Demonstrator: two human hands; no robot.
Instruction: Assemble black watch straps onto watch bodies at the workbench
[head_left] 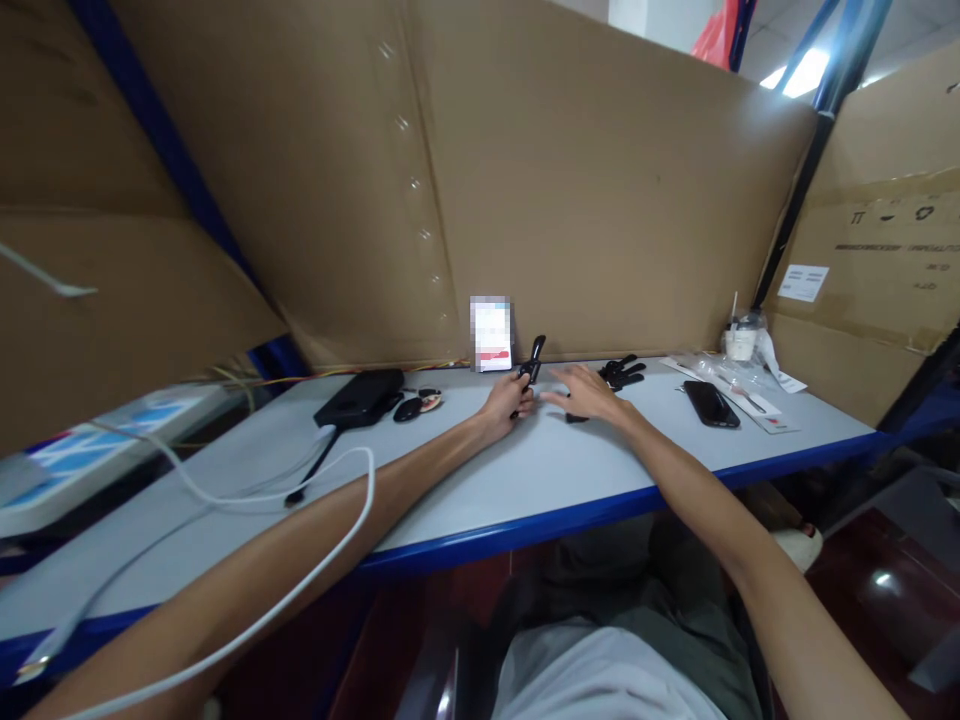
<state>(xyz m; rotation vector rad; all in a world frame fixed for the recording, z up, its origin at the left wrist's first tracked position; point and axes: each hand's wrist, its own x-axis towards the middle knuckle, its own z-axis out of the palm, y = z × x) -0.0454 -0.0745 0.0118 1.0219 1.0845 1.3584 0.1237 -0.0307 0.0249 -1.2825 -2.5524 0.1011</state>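
Pale tabletop (487, 480) against cardboard (570, 200). Black clip (535, 364) held in left hand (507, 405), fingers curled round lower part, upper end tilted. Right hand (589, 392) just beside, fingers spread, seemingly holding nothing; other clips (622, 374) to right. Better to grip firmly, fingertips away from pinching end.

- Viewed from the wearer's head, a wide frame faces forward and down over a blue-edged worktop (487, 475).
- The left hand (508, 407) and right hand (592, 393) appear at middle range.
- The wearer's shirt (600, 675) shows close up below; a cardboard panel (585, 200) backs the scene.
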